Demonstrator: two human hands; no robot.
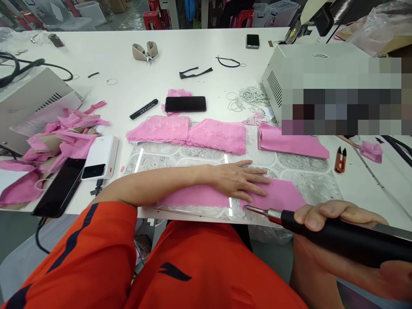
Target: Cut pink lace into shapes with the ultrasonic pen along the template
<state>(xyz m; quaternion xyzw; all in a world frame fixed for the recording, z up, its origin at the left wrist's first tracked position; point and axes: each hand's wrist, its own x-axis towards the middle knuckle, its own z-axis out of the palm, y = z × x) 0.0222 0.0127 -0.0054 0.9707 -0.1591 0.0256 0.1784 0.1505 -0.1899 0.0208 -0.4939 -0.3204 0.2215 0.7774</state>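
My left hand (pixel 240 179) lies flat, fingers spread, on pink fabric at the table's near edge. One pink piece (pixel 196 196) shows left of the wrist and another (pixel 283 195) beyond the fingertips; the hand hides whether they join. In my right hand (pixel 341 212) is a thick black handheld tool (pixel 347 240) with a slim metal tip. Its tip points left, close to the fabric's lower edge; contact cannot be told. Under the fabric is a clear sheet with a grey stone-like pattern (pixel 309 182). Pink lace pieces (pixel 215 136) and a folded pink strip (pixel 292 141) lie behind.
Grey machine boxes stand left (pixel 35 98) and right (pixel 273 81). Orange snips (pixel 340 160), a phone (pixel 185 104), a marker (pixel 143 109) and white cord (pixel 252 96) lie around. At left are pink scraps (pixel 71 133), a white power bank (pixel 101 156) and a black phone (pixel 61 186).
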